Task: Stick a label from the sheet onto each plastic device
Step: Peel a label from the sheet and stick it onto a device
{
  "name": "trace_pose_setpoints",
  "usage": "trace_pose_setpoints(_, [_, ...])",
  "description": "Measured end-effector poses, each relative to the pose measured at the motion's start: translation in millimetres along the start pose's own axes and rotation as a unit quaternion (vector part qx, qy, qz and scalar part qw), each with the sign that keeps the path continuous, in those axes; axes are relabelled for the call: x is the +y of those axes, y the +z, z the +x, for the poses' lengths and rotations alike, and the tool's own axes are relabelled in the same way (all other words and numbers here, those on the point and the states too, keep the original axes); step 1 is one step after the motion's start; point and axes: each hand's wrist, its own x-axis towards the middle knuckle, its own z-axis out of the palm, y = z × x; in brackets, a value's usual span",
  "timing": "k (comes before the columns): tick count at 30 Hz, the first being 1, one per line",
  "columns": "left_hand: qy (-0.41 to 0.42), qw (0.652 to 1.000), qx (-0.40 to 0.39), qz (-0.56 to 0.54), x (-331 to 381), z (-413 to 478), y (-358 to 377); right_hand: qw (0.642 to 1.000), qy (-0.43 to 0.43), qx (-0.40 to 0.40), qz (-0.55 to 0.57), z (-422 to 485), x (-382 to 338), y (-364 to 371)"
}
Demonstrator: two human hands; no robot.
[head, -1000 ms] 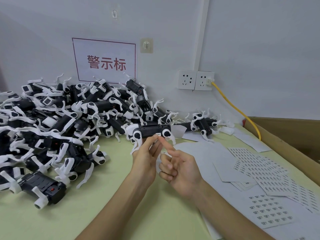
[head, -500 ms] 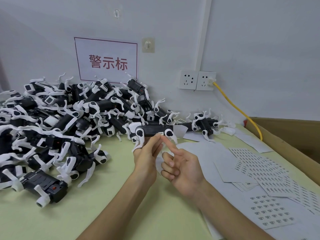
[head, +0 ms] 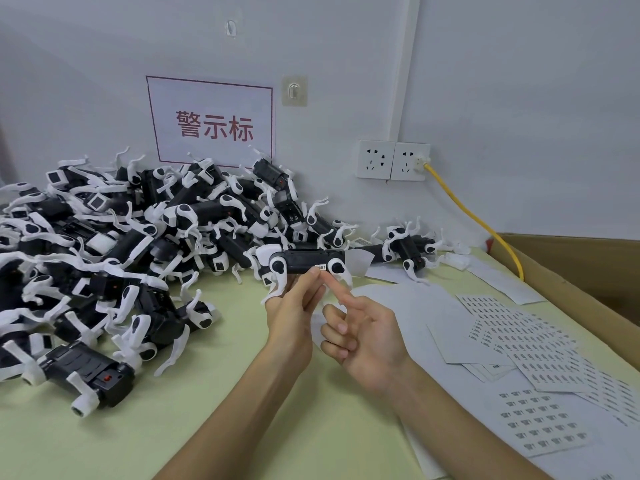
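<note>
My left hand (head: 294,306) holds up a black plastic device with white legs (head: 304,263), gripping it from below with thumb and fingers. A small white label (head: 320,267) sits on the device's side. My right hand (head: 360,334) is just right of it, index finger stretched out with its tip at the label, the other fingers curled. Sheets of small printed labels (head: 519,334) lie spread on the table at the right.
A big heap of black-and-white devices (head: 121,237) fills the left of the green table (head: 207,427); a few more (head: 408,247) lie by the wall. A cardboard box (head: 571,271) stands at the right edge. A yellow cable (head: 478,216) runs from the wall socket.
The right index fingertip has stayed at the label on the held device; both hands have barely moved, and the view has shifted only slightly.
</note>
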Motion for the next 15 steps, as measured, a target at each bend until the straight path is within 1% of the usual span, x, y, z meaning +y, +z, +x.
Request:
trace_pose_setpoints(4, [0.003,1.0,0.008,0.0,-0.6,0.6,-0.3,1.0,0.002,-0.003,-0.004,-0.2,-0.1,0.4])
trace_pose_setpoints(15, [0.014,0.998,0.061,0.004,-3.8,4.2,-1.5,1.0,0.004,-0.008,-0.005,0.4,1.3,0.5])
